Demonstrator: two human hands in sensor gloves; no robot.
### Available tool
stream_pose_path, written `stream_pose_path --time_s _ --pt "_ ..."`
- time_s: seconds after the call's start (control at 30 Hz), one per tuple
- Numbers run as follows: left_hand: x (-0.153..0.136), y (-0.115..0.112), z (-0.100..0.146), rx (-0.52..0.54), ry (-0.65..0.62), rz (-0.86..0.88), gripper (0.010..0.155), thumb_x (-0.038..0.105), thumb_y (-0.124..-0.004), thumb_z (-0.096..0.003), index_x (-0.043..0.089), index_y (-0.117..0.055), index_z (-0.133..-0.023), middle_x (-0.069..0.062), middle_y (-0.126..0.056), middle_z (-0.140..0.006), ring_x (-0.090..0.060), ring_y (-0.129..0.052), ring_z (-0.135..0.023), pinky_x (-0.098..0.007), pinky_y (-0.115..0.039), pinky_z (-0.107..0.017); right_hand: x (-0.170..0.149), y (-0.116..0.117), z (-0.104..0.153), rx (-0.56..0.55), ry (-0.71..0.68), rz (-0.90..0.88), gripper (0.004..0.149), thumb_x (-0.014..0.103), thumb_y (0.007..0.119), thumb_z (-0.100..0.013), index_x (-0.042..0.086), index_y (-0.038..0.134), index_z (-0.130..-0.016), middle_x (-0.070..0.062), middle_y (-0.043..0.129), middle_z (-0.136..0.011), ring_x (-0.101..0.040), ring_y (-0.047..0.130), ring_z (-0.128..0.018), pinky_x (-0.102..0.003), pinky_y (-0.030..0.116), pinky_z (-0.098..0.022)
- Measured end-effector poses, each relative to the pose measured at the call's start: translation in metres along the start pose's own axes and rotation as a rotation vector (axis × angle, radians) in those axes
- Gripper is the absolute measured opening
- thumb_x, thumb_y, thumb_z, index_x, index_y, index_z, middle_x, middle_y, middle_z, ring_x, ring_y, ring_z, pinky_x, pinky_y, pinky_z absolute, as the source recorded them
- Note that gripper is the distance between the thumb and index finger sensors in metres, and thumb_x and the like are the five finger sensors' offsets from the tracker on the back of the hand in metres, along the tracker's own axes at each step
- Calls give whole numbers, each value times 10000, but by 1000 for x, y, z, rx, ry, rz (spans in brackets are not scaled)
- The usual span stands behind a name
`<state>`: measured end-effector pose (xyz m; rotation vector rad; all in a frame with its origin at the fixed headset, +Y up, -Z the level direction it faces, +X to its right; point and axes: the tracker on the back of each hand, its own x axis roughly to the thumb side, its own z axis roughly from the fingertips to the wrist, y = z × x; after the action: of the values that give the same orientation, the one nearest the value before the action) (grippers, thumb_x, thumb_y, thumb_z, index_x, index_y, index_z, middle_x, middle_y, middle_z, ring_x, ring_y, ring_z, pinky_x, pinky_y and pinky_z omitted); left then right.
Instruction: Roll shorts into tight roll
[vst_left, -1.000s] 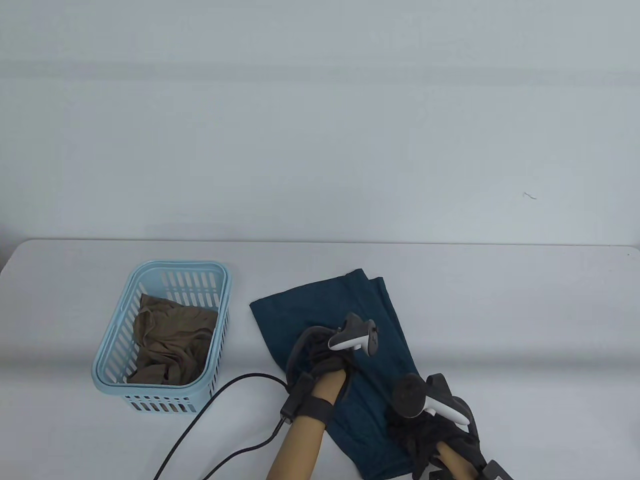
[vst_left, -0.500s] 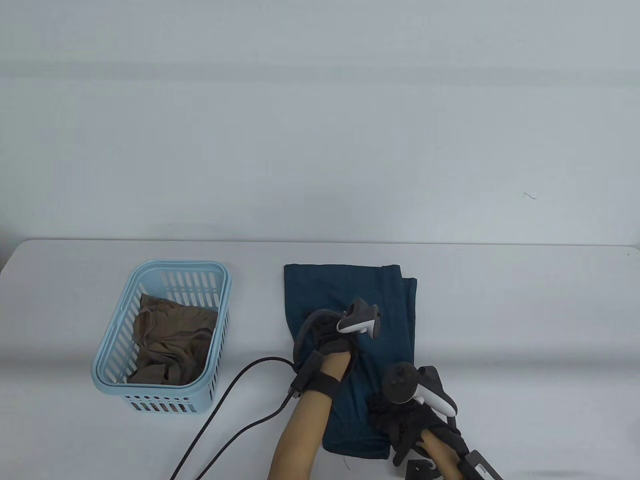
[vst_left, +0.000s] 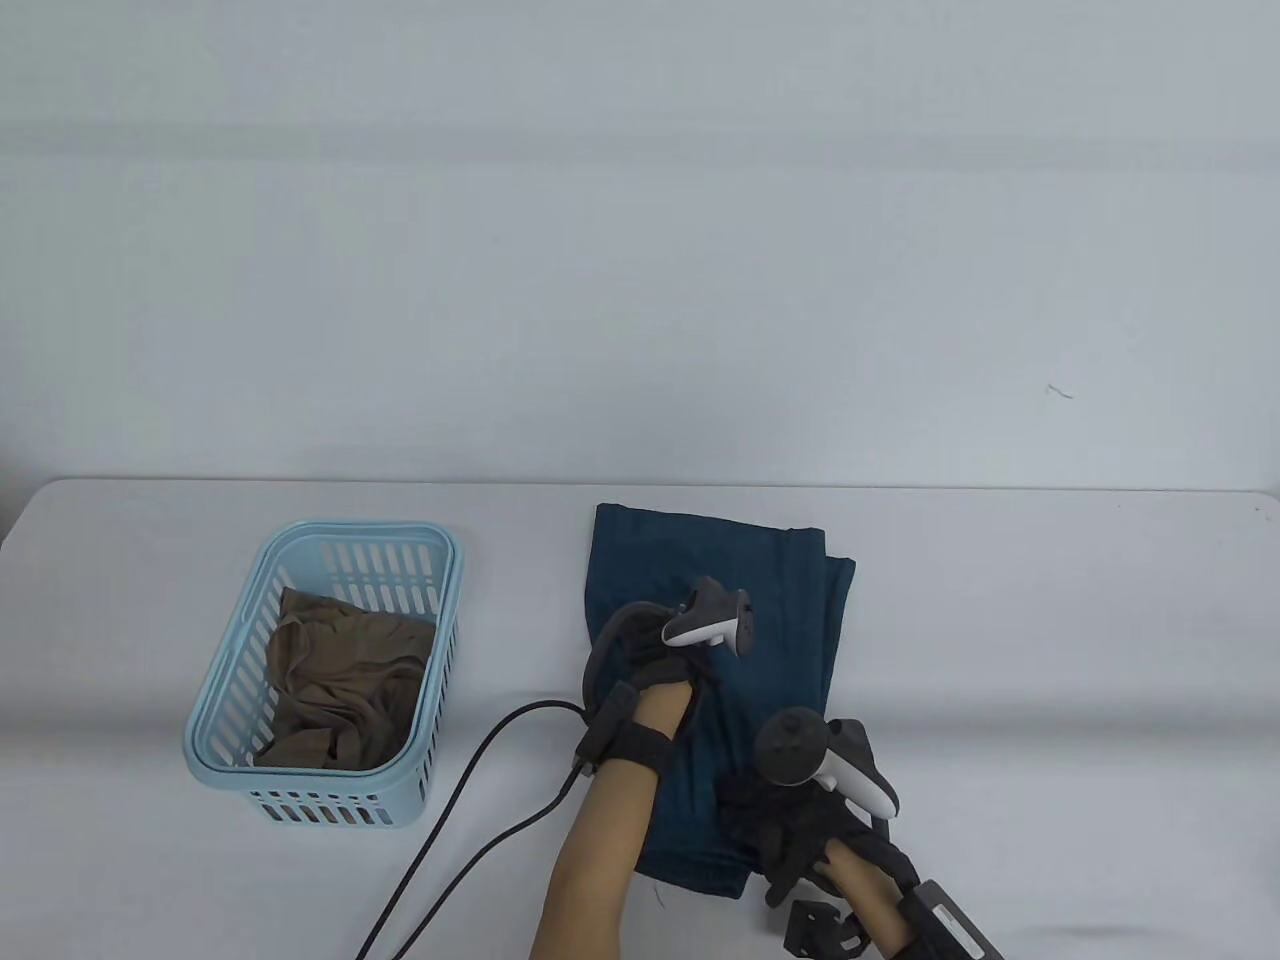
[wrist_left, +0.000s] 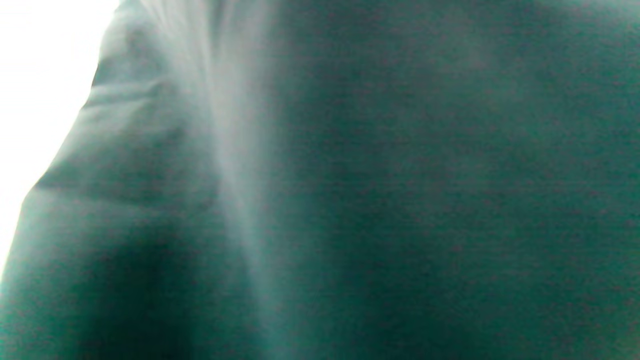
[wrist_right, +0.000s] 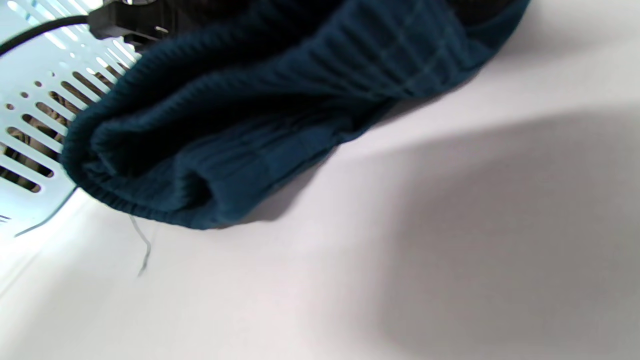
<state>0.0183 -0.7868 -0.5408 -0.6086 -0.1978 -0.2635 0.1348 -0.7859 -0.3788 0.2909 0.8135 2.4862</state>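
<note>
The dark teal shorts (vst_left: 780, 600) lie folded into a long strip on the white table, running away from me. My left hand (vst_left: 655, 650) rests on the middle of the strip; its fingers are hidden under the tracker. The left wrist view is filled by blurred teal cloth (wrist_left: 350, 200). My right hand (vst_left: 765, 815) grips the near end of the strip at its right side. The right wrist view shows the ribbed waistband end (wrist_right: 280, 100) bunched and lifted slightly off the table.
A light blue slotted basket (vst_left: 228, 640) stands left of the shorts with a brown garment (vst_left: 340, 680) in it; its wall also shows in the right wrist view (wrist_right: 30, 125). A black cable (vst_left: 470, 760) runs from my left wrist across the table.
The shorts have swung from a diagonal to lie nearly straight away from me. Both hands moved with them, the right hand leftward and farther onto the table.
</note>
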Motion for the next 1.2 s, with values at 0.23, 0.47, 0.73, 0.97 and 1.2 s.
stream_pose_path --time_s 0.23,0.47,0.73,0.97,1.2 --pt "-18 12 40 223 -69 85 694 343 -633 -523 155 -243 -1065 -182 -204 -1144 -455 -296 -1079 -682 -303 -726 2 -18 16 -51 -68 -102 661 399 604 -532 97 372 -1073 -227 440 -1034 -382 727 -742 -538 640 -575" --pt "-27 -12 140 289 -330 192 744 343 -661 -519 86 -232 -1070 -220 -234 -1134 -478 -323 -1059 -691 -300 -708 9 -38 62 -305 -206 48 604 349 647 -521 118 475 -1052 -199 546 -1019 -387 716 -843 -559 614 -618" --pt "-12 -71 201 401 -447 155 569 352 -698 -504 114 -574 -1006 -189 -632 -1059 -429 -693 -958 -698 -437 -697 -9 -23 76 -279 -202 258 599 390 683 -502 113 545 -1015 -187 582 -1007 -399 671 -877 -567 575 -645" --pt "-7 -87 200 341 -453 59 577 359 -724 -493 131 -586 -1004 -175 -649 -1057 -416 -717 -951 -696 -447 -698 11 5 72 -224 -239 392 631 392 704 -492 121 508 -1027 -180 541 -1027 -398 626 -900 -564 541 -664" --pt "-4 -113 187 229 -435 -61 713 372 -736 -484 99 -425 -1064 -219 -479 -1121 -467 -606 -1013 -705 -464 -691 27 34 53 -179 -198 538 731 444 722 -464 126 429 -1054 -175 448 -1071 -414 533 -945 -570 495 -685"
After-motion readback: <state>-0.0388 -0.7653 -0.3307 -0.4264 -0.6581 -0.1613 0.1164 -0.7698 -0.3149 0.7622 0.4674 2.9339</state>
